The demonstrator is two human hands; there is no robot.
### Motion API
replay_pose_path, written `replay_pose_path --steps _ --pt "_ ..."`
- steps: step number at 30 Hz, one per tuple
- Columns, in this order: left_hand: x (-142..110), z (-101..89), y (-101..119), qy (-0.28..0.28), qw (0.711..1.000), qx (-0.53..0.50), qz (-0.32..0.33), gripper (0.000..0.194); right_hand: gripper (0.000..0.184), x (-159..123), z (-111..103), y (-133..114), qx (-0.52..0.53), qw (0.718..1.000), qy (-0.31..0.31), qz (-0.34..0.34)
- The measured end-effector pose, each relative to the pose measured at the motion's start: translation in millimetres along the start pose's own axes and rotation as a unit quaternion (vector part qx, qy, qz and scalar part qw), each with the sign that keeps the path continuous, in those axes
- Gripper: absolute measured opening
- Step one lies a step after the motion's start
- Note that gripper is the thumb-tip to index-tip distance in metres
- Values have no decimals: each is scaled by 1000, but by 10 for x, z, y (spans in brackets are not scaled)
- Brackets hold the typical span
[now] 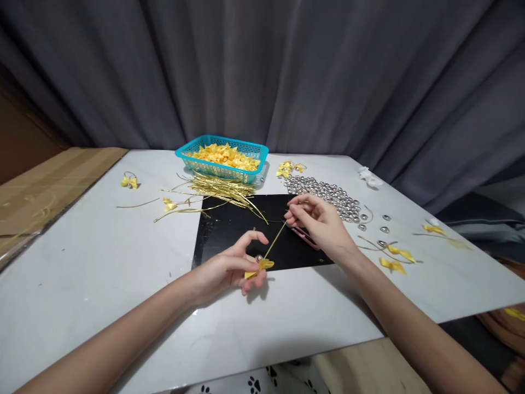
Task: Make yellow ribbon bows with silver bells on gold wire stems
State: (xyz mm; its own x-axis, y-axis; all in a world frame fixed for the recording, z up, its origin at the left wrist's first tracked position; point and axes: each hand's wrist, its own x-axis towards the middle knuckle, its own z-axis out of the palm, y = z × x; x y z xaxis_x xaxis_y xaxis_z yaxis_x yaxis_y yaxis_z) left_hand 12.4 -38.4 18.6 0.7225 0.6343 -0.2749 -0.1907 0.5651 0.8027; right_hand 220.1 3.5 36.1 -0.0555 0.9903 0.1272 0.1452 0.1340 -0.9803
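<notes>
Between the thumb and fingers of my left hand [233, 268] is a yellow ribbon bow [260, 268], with a small silver bead [258, 258] beside it. A gold cord [275, 241] runs up from the bow to my right hand [320, 221], whose fingertips pinch its far end. The cord looks stretched straight. Both hands are above a black mat [229, 232]. Under my right hand lies a pinkish tool [304, 236], partly hidden, so its kind is unclear.
A blue basket [180, 150] of yellow bows stands at the back, with a bundle of gold cords [223, 189] before it. Silver beads [328, 194] are heaped right of the mat. Loose bows [392, 266] lie on the white table [123, 306]. A grey curtain [229, 71] hangs behind.
</notes>
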Motion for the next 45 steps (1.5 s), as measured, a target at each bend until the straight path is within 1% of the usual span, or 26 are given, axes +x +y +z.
replay_pose_path --steps 2,4,6,8,11,16,22,25,28,31,34,36,38,41,45 --pt "5 -8 14 19 999 -15 24 25 25 2 -3 -10 6 1000 14 -5" --pt "17 -26 20 50 997 -30 43 15 24 -5 -18 -47 12 999 32 -21" --pt "32 -56 15 84 994 -41 52 11 22 -14 -39 -88 17 998 46 -35" --pt "45 -93 1 105 992 -40 48 16 21 -22 -59 -118 20 998 51 -45" --pt "58 -137 -24 118 992 -15 45 28 20 -31 -73 -136 15 997 45 -58" --pt "75 -120 -31 146 987 26 58 24 17 -50 -72 -168 13 996 56 -67" --pt "78 -56 0 191 978 43 74 39 16 -58 -81 -202 22 997 53 -57" --pt "80 -57 15 215 969 74 101 41 16 -59 -81 -197 25 997 49 -60" --pt "86 -87 23 244 955 98 141 33 16 -66 -79 -194 33 996 46 -64" --pt "94 -133 19 246 952 107 145 22 15 -76 -84 -202 41 996 40 -69" --pt "98 -171 7 242 956 108 123 24 14 -85 -96 -218 47 995 42 -75" --pt "99 -183 1 242 956 110 120 29 14 -87 -104 -227 48 995 47 -79" --pt "98 -183 1 247 954 118 124 30 15 -86 -111 -232 47 994 47 -84" --pt "92 -159 13 265 944 149 128 21 16 -84 -120 -234 48 993 44 -95" --pt "76 -94 36 294 924 197 147 21 17 -102 -110 -233 54 992 26 -109"
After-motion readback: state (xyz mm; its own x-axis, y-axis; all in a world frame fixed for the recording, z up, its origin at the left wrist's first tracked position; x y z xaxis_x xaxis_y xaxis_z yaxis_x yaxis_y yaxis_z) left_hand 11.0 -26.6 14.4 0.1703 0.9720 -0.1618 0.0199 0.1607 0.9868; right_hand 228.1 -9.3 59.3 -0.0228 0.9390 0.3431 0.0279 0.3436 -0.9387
